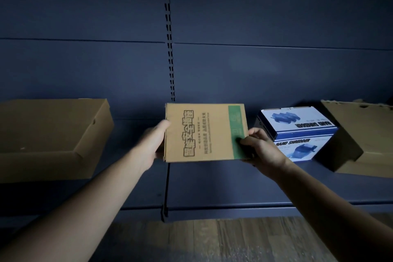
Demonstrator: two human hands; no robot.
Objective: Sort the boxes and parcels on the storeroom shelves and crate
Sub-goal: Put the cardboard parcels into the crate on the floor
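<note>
You have the box [204,134] in both hands, held up over the dark blue shelf [212,189] with its printed face tilted toward you; whether it touches the shelf cannot be told. It is flat brown cardboard with black characters running sideways and a green band along its right edge. Your left hand [155,144] grips the left edge, thumb lying along the side and fingers hidden behind the cardboard. Your right hand [261,149] pinches the right edge at the lower corner, thumb pressed on the green band and fingers curled underneath. The box sits in the gap between two neighbours. To its left, well apart, an open brown tray [53,134] rests on the shelf with its long wall facing you. Just beside your right hand stands a blue and white shredder box [297,132], upright, its top lettering reading upside down from where you stand; your right knuckles cover its lower left corner. Beyond that, touching or nearly touching it, a larger brown carton [361,138] lies at an angle and runs off the right edge of view. Behind the box a slotted upright [169,38] climbs the back panel [255,27], and a shelf bracket drops below the box's lower left corner. Wood-grain floor [234,238] shows under the shelf front.
</note>
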